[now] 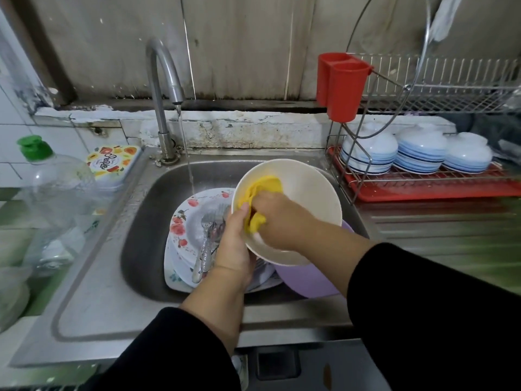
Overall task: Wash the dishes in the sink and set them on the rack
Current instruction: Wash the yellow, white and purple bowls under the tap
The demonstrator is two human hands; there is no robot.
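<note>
Over the steel sink (141, 221) my left hand (232, 244) grips the near rim of a cream bowl (307, 193), tilted toward me. My right hand (279, 218) holds a yellow cloth (262, 190) pressed inside the bowl. Below lie floral plates (186, 218) with forks and spoons (207, 241) on top, and a purple basin (304, 280) sits under the bowl. Water runs from the tap (162, 80) onto the plates. The wire rack (423, 176) stands at the right with three stacks of blue-striped bowls (420, 153) turned upside down.
A red cutlery holder (342, 86) hangs on the rack's upper tier. A clear soap bottle with a green cap (53, 190) and a patterned tub (112, 162) stand left of the sink. The red drip tray (437, 193) lies under the rack.
</note>
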